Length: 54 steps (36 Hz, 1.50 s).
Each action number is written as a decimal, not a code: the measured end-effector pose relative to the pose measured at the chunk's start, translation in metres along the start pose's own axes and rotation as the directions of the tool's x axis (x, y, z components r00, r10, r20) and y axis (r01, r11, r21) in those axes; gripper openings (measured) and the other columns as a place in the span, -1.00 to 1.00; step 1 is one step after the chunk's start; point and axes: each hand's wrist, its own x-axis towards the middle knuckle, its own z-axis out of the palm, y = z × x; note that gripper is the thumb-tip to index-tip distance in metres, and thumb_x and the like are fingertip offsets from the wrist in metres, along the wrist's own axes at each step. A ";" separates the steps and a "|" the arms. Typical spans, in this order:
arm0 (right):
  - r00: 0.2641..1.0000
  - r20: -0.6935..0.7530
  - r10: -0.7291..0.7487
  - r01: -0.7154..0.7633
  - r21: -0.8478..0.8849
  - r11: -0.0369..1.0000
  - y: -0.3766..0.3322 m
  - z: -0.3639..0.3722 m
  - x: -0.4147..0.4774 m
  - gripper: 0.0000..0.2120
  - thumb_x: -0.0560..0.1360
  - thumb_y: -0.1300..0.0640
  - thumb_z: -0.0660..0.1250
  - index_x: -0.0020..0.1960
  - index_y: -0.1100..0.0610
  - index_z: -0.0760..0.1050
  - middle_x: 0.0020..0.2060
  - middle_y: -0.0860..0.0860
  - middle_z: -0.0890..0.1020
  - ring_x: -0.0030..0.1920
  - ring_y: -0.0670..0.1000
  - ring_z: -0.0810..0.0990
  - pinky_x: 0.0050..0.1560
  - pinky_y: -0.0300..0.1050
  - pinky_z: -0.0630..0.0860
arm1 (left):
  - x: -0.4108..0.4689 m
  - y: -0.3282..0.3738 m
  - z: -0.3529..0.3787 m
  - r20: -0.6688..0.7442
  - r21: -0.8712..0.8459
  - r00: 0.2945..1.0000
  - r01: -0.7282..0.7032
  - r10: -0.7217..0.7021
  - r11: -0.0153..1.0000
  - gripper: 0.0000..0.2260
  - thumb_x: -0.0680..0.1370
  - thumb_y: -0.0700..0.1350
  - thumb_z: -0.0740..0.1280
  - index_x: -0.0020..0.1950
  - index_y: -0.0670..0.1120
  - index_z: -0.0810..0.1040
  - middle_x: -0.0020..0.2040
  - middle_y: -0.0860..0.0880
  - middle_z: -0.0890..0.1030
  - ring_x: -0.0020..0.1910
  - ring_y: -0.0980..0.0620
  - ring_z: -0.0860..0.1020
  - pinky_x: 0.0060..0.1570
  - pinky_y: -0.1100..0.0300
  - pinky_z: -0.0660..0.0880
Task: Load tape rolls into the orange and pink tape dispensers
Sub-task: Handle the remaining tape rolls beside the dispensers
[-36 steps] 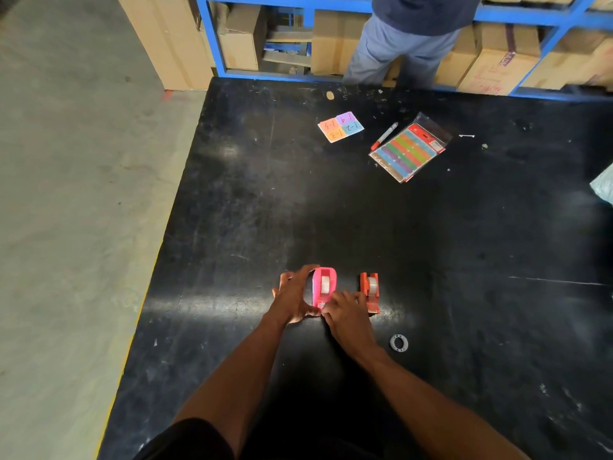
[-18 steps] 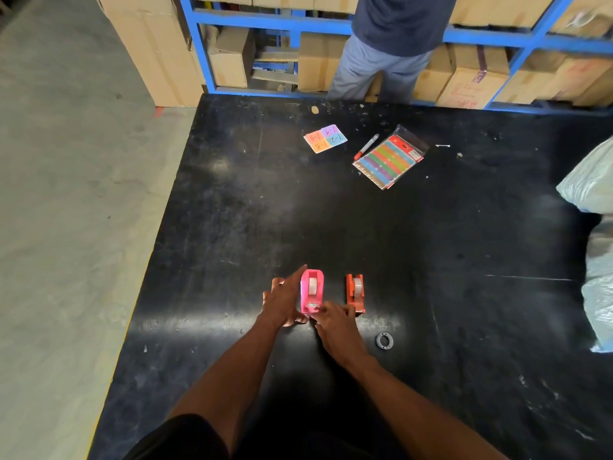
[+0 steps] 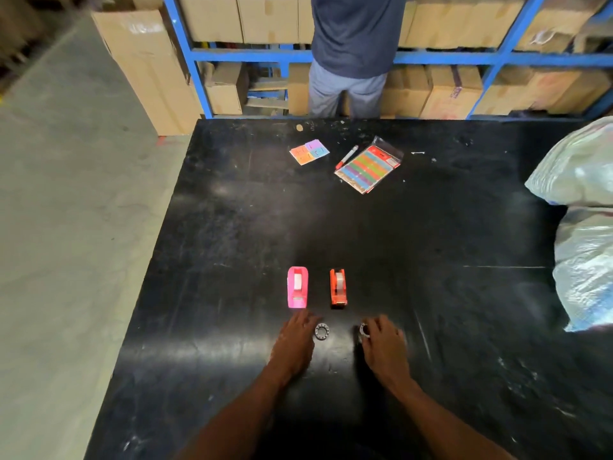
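The pink tape dispenser (image 3: 297,287) and the orange tape dispenser (image 3: 338,287) stand side by side on the black table (image 3: 431,227), each with a tape roll sitting in it. Just in front of them are two small grey rings. My left hand (image 3: 295,340) rests flat on the table, fingers apart, beside the left ring (image 3: 321,331) and holding nothing. My right hand (image 3: 384,343) has its fingertips curled around the right ring (image 3: 363,329), which is partly hidden by them.
At the back of the table lie a colourful sticky-note pad (image 3: 309,151), a red marker (image 3: 346,157) and a packet of coloured strips (image 3: 368,167). Plastic sacks (image 3: 583,227) crowd the right edge. A person (image 3: 351,51) stands at blue shelves of cartons. The table's left edge drops to the floor.
Both hands have come off the pink dispenser and drawn back toward me. A second ring now lies by my left hand, and my right hand has moved onto the other ring.
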 end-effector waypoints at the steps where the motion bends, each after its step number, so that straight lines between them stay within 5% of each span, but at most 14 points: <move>1: 0.999 0.035 0.002 -0.002 0.011 1.000 0.004 -0.002 -0.001 -0.71 0.46 0.10 0.38 0.18 0.03 0.50 0.06 0.04 0.52 -0.01 0.09 0.57 0.00 0.02 0.53 | -0.001 0.004 0.005 0.020 -0.010 1.000 -0.014 0.014 1.000 -0.53 0.49 -0.23 0.27 0.39 0.06 0.40 0.38 -0.01 0.41 0.35 -0.06 0.42 0.30 0.06 0.44; 4: 0.988 0.148 -0.042 0.035 0.052 0.998 0.011 -0.007 -0.002 -0.50 0.43 0.11 0.37 0.36 -0.03 0.42 0.17 0.06 0.47 0.06 0.11 0.56 0.06 0.02 0.56 | -0.003 0.014 0.016 0.092 0.031 0.996 0.000 -0.003 1.000 -0.42 0.51 -0.12 0.34 0.50 0.12 0.25 0.49 0.01 0.27 0.39 -0.06 0.36 0.31 0.05 0.46; 7: 0.970 0.238 -0.037 0.008 0.122 0.992 0.013 -0.011 -0.005 -0.52 0.47 0.14 0.32 0.38 -0.03 0.38 0.22 0.07 0.43 0.12 0.11 0.55 0.11 -0.01 0.55 | -0.001 0.023 0.024 0.137 0.046 0.989 0.050 -0.056 0.998 -0.34 0.51 -0.10 0.37 0.53 0.17 0.16 0.52 0.00 0.23 0.37 -0.09 0.36 0.28 0.04 0.48; 15: 0.957 0.288 -0.033 -0.025 0.197 0.980 0.008 -0.014 -0.010 -0.73 0.50 0.21 0.24 0.19 0.07 0.42 0.15 0.11 0.47 0.01 0.11 0.56 0.02 -0.03 0.53 | 0.004 0.027 0.025 0.132 0.065 0.988 0.067 -0.075 0.996 -0.78 0.60 -0.16 0.22 0.23 0.02 0.46 0.27 -0.06 0.43 0.20 -0.08 0.48 0.12 0.05 0.51; 28: 0.931 0.295 -0.215 0.154 0.217 0.964 -0.045 -0.006 0.011 -0.69 0.44 -0.13 0.16 0.10 -0.02 0.44 0.05 0.00 0.47 -0.01 0.08 0.55 -0.06 -0.10 0.42 | -0.009 -0.056 -0.025 0.037 -0.004 0.999 0.005 -0.005 1.000 -0.85 0.54 0.01 0.28 0.07 0.05 0.57 0.02 0.04 0.57 -0.05 0.09 0.59 -0.14 0.19 0.47; 35: 0.908 0.272 -0.318 0.245 0.269 0.931 -0.116 0.003 0.039 -0.81 0.47 -0.09 0.17 0.02 -0.04 0.39 0.00 -0.07 0.41 -0.09 0.04 0.53 -0.11 0.03 0.52 | 0.000 -0.106 -0.087 -0.031 0.012 0.995 0.096 -0.096 0.995 -0.73 0.49 -0.09 0.42 0.19 0.03 0.60 0.15 -0.03 0.59 0.07 -0.12 0.63 0.06 0.07 0.56; 38: 0.909 0.254 -0.330 0.259 0.276 0.926 -0.141 0.005 0.055 -0.76 0.47 -0.04 0.19 0.11 -0.03 0.42 0.15 -0.05 0.44 0.00 0.09 0.58 -0.05 0.05 0.55 | 0.008 -0.122 -0.103 -0.036 0.019 0.993 0.112 -0.112 0.993 -0.67 0.48 -0.09 0.44 0.23 0.07 0.58 0.20 0.00 0.56 0.12 -0.09 0.62 0.10 0.10 0.52; 45: 0.947 0.186 -0.262 0.228 0.188 0.955 -0.200 0.010 0.095 -0.60 0.55 0.07 0.28 0.38 0.08 0.40 0.32 0.04 0.43 0.18 0.13 0.55 0.01 -0.10 0.45 | 0.024 -0.159 -0.126 -0.042 -0.009 0.989 0.143 -0.143 0.990 -0.59 0.46 -0.01 0.45 0.29 0.04 0.50 0.22 0.00 0.54 0.17 -0.11 0.58 0.13 0.05 0.49; 54: 0.968 0.213 -0.133 0.131 0.023 0.991 -0.230 0.036 0.130 -0.64 0.52 0.16 0.29 0.30 0.14 0.39 0.23 0.08 0.45 0.12 0.17 0.58 -0.02 0.09 0.59 | 0.050 -0.177 -0.121 -0.040 -0.053 0.990 0.136 -0.138 0.989 -0.67 0.51 -0.06 0.39 0.26 0.00 0.47 0.24 0.01 0.52 0.17 -0.12 0.57 0.12 0.04 0.49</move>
